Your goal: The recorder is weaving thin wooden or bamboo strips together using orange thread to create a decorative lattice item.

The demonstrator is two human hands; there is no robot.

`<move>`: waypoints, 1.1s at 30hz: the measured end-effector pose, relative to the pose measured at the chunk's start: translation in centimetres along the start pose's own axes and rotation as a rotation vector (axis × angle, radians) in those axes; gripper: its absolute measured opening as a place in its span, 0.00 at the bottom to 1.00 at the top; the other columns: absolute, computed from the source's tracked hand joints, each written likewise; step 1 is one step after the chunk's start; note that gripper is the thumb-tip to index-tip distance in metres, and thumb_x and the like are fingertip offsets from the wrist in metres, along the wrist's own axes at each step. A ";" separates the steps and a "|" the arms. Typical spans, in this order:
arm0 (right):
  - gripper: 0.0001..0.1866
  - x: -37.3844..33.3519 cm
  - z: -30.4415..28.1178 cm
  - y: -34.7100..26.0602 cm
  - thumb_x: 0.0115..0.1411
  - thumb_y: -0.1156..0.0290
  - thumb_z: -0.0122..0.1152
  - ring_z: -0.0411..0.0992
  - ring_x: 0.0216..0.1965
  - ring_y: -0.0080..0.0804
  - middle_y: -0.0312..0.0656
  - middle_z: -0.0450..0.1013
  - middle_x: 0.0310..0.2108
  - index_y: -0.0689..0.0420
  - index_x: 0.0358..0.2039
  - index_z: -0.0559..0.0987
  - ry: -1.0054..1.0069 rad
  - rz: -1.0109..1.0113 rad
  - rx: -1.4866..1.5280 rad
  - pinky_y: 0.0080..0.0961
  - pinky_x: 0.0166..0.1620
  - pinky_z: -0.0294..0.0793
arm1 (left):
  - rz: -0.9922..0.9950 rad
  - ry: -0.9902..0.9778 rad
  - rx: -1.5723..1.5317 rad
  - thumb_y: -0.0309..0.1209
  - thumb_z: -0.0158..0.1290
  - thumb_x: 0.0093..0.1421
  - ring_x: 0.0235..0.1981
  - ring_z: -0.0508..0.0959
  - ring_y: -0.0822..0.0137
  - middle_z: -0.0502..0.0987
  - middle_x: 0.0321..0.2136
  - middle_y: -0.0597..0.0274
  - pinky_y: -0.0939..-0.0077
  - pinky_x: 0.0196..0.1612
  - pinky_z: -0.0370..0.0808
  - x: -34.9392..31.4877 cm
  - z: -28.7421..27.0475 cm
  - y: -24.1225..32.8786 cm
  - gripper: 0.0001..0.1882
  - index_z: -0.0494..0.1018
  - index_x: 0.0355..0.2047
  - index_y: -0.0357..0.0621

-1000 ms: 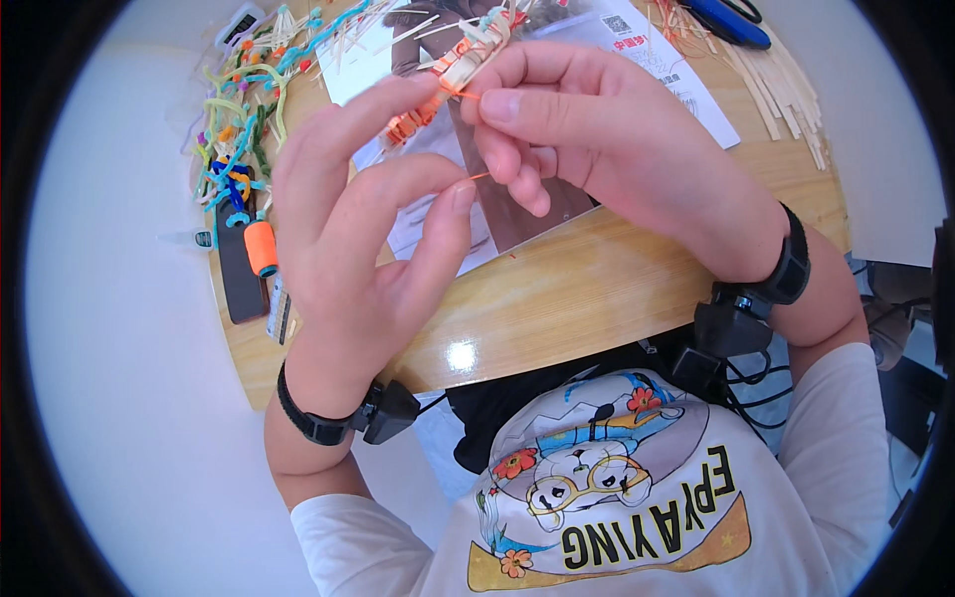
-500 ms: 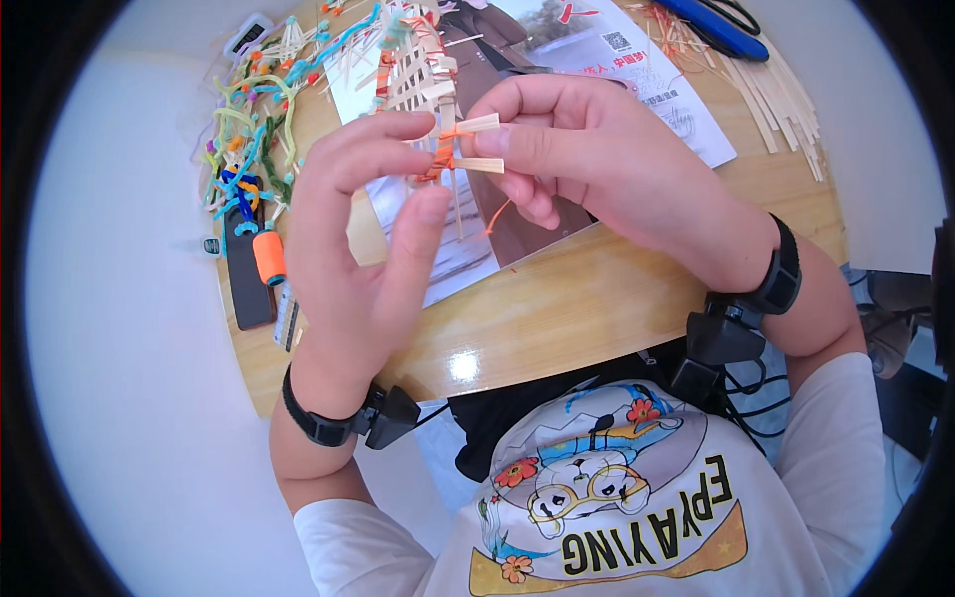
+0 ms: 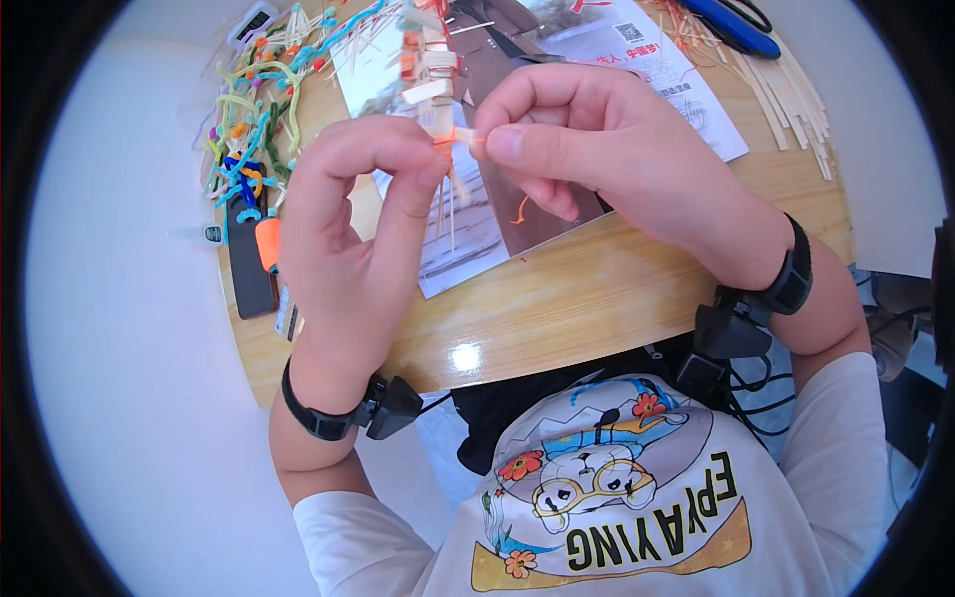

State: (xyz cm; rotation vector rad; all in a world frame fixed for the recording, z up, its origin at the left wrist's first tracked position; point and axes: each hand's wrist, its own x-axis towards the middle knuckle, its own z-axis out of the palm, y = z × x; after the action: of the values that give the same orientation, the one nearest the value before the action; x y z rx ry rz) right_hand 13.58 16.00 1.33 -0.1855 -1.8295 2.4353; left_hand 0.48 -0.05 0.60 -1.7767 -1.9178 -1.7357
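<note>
A narrow woven piece of pale wooden strips (image 3: 430,92), bound with red and orange thread, stretches away from me between my hands. My left hand (image 3: 353,204) pinches its near end by the orange binding, thumb against forefinger. From the right, my right hand (image 3: 597,149) grips the tip of a short strip sticking out sideways there, between thumb and forefinger. Thin sticks (image 3: 453,214) hang below the binding. A loose end of orange thread (image 3: 520,209) dangles under my right hand. My fingers hide part of the binding.
Printed sheets (image 3: 686,104) lie beneath the work. At the left are tangled colourful pipe cleaners (image 3: 288,85), a dark phone-like slab (image 3: 253,269) and an orange thread spool (image 3: 267,244). Loose wooden strips (image 3: 791,104) and a blue-handled tool (image 3: 736,28) lie at the far right.
My left fingers have closed from a loose spread into a pinch on the binding. The woven piece has turned, showing more of its edge. My right hand has shifted slightly right.
</note>
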 end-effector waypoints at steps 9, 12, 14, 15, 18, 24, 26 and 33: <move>0.07 -0.4 0.0 -0.5 0.63 0.68 0.58 0.60 0.21 0.07 0.24 0.68 0.22 0.56 0.38 0.78 -0.062 -0.044 0.008 0.08 0.25 0.57 | -0.128 -0.048 -0.080 0.18 0.58 0.58 0.39 0.76 0.71 0.77 0.38 0.57 0.79 0.45 0.73 -0.1 -0.3 0.3 0.13 0.75 0.44 0.35; 0.06 -0.6 0.2 -0.8 0.63 0.69 0.58 0.61 0.22 0.06 0.22 0.69 0.23 0.54 0.38 0.78 -0.050 -0.032 -0.045 0.07 0.25 0.58 | -0.033 -0.057 -0.045 0.18 0.58 0.58 0.39 0.76 0.71 0.76 0.39 0.58 0.79 0.46 0.73 -0.3 -0.4 0.0 0.12 0.75 0.43 0.34; 0.05 -0.6 0.0 -0.8 0.63 0.69 0.57 0.61 0.23 0.05 0.22 0.69 0.23 0.54 0.38 0.78 -0.058 -0.024 -0.039 0.07 0.26 0.58 | -0.047 -0.047 -0.053 0.18 0.57 0.58 0.39 0.76 0.71 0.76 0.39 0.58 0.78 0.46 0.73 -0.4 -0.4 0.0 0.11 0.75 0.43 0.34; 0.06 -0.6 0.0 -0.8 0.63 0.69 0.57 0.61 0.23 0.05 0.22 0.69 0.23 0.54 0.38 0.78 -0.070 -0.029 -0.038 0.07 0.26 0.58 | -0.060 -0.051 -0.075 0.18 0.57 0.58 0.40 0.77 0.71 0.76 0.39 0.58 0.78 0.46 0.74 -0.5 -0.4 0.0 0.11 0.75 0.43 0.33; 0.06 -0.5 0.2 -0.7 0.63 0.68 0.58 0.62 0.23 0.05 0.23 0.70 0.23 0.55 0.38 0.78 -0.060 -0.048 -0.093 0.08 0.26 0.59 | -0.121 -0.055 -0.170 0.17 0.56 0.59 0.41 0.77 0.71 0.76 0.40 0.58 0.78 0.46 0.74 -0.4 -0.4 0.2 0.10 0.75 0.42 0.32; 0.07 -0.8 0.2 -0.9 0.63 0.68 0.58 0.61 0.22 0.08 0.25 0.70 0.25 0.56 0.38 0.79 -0.064 -0.052 -0.077 0.09 0.26 0.59 | -0.366 -0.051 -0.414 0.19 0.56 0.60 0.41 0.77 0.73 0.77 0.39 0.60 0.81 0.45 0.73 -0.3 -0.4 0.8 0.10 0.74 0.42 0.33; 0.07 -0.9 0.1 -1.0 0.63 0.68 0.58 0.61 0.22 0.08 0.25 0.71 0.25 0.56 0.38 0.79 -0.077 -0.025 -0.038 0.09 0.25 0.58 | -0.402 -0.055 -0.407 0.21 0.56 0.61 0.40 0.77 0.74 0.78 0.38 0.61 0.82 0.45 0.73 -0.2 -0.5 0.9 0.10 0.74 0.43 0.33; 0.07 -0.9 0.4 -1.1 0.63 0.68 0.57 0.58 0.20 0.09 0.25 0.69 0.22 0.57 0.38 0.78 0.015 -0.048 -0.061 0.10 0.23 0.55 | -0.538 -0.059 -0.700 0.26 0.54 0.63 0.39 0.78 0.73 0.79 0.38 0.58 0.80 0.44 0.74 0.1 -0.7 0.3 0.13 0.72 0.46 0.33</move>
State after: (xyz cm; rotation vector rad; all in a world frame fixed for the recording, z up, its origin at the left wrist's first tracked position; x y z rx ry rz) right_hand 14.39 15.81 2.50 -0.1612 -1.8805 2.3422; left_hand 0.19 -0.53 1.12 -1.5217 -2.1132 -2.8503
